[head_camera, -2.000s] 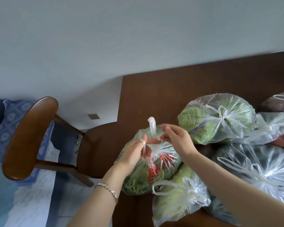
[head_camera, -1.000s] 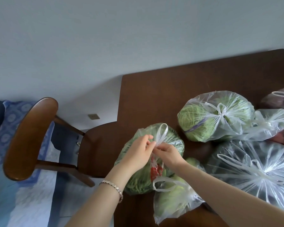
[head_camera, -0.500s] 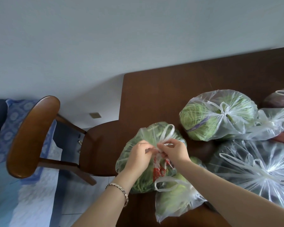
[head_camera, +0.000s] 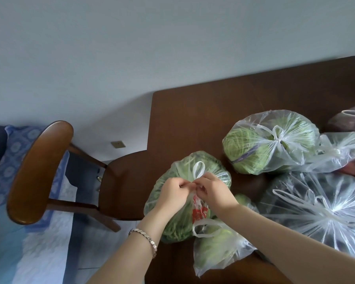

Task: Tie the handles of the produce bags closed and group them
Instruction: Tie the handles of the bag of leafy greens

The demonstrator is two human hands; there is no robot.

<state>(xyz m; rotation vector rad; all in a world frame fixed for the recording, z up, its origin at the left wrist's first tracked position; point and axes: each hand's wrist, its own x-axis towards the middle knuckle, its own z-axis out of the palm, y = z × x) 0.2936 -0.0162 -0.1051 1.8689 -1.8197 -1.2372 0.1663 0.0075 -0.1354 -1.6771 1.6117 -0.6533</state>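
- Head view, near left part of the dark brown tabletop (head_camera: pixel 203 119): a clear bag of green beans (head_camera: pixel 172 230) with a red print on its front, right at the tabletop's left edge.
- Over the top of that bag: left hand (head_camera: pixel 173 194) and right hand (head_camera: pixel 212 190), knuckles up, fingertips meeting in the middle.
- Both with fingers curled, pinching the bag's handles (head_camera: pixel 199 170) where gathered; one white loop standing up just behind the fingertips.
- On the left wrist: a silver link bracelet (head_camera: pixel 146 239).
- Just in front of the bean bag, touching it and partly under the right forearm: a smaller bag of pale green produce (head_camera: pixel 215 251), handles knotted.
- Farther back on the right, apart from the bean bag: a knotted bag holding a cabbage (head_camera: pixel 268 146).
- Near right, just beside the cabbage bag: a large knotted clear bag (head_camera: pixel 320 212), contents too dim to name.
- At the far right edge: another bag with reddish-dark contents (head_camera: pixel 348 119), cut off by the frame.
- Left of the tabletop: a wooden chair (head_camera: pixel 39 171), seat tucked against the edge.
- Beyond the chair: blue patterned bedding (head_camera: pixel 19 242); behind everything, a plain pale wall (head_camera: pixel 131 48).
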